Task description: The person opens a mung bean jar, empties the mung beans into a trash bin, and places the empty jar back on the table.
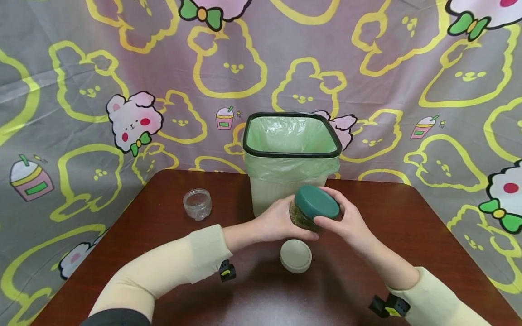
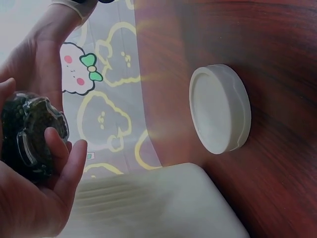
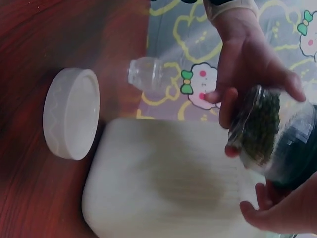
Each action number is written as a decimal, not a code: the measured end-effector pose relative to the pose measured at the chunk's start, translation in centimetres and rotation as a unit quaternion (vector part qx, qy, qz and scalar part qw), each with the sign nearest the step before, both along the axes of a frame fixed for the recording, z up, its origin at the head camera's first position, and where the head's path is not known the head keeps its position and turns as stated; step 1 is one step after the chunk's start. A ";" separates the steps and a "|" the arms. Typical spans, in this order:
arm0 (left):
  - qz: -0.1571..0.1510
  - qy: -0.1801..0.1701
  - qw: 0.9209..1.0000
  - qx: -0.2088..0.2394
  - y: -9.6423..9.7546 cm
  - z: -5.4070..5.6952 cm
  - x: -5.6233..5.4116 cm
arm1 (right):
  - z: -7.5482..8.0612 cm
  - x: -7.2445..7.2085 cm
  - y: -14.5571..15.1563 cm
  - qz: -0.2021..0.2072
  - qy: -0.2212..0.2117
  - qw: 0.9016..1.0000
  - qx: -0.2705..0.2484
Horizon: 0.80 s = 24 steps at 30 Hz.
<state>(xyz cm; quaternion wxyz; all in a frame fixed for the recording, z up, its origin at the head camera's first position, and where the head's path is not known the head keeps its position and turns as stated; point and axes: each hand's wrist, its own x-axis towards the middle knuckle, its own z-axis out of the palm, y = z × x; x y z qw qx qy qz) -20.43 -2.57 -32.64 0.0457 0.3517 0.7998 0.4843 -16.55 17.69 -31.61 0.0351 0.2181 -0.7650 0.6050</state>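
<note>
A clear jar filled with small dark green bits is held tilted in front of the bin, a green lid on its upper end. My left hand grips the jar's body, fingers round its lower part. On the other side, my right hand holds the green lid, thumb at its near edge and fingers behind. The ribbed base of the jar shows between the left fingers in the right wrist view. Below the hands, an off-white round lid lies on the table.
A cream waste bin with a black rim and a green liner stands right behind the hands. A small clear open jar sits left of it on the brown table. A patterned cloth hangs around the table.
</note>
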 end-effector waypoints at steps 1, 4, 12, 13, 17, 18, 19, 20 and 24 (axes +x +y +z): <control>-0.001 0.001 1.000 -0.004 0.0 0.0 0.0 | -0.1 -0.1 0.1 0.009 0.005 1.000 -0.003; -0.006 0.006 1.000 -0.015 -0.2 0.0 0.0 | -0.3 -0.2 0.5 0.039 0.021 0.999 -0.007; -0.032 -0.002 0.999 -0.018 -0.6 0.1 0.1 | -0.5 -0.4 1.1 0.088 0.040 0.995 -0.018; -0.031 -0.002 0.999 -0.020 -0.6 0.1 0.1 | -0.4 -0.4 1.1 0.089 0.044 0.995 -0.020; -0.018 0.003 0.999 -0.030 -0.7 0.2 0.1 | -0.2 -0.3 1.4 0.077 0.054 0.995 -0.027; -0.013 0.004 0.999 -0.031 -0.8 0.1 0.1 | -0.2 -0.3 1.5 0.071 0.055 0.996 -0.028; -0.007 0.003 0.999 -0.033 -0.8 0.1 0.1 | -0.1 -0.3 1.7 0.064 0.055 0.996 -0.028; -0.002 0.003 0.999 -0.034 -0.9 0.1 0.1 | -0.1 -0.3 1.8 0.057 0.055 0.997 -0.028; 0.014 0.000 0.999 -0.038 -1.3 -0.3 0.0 | -0.3 -0.5 2.7 0.026 0.053 0.998 -0.024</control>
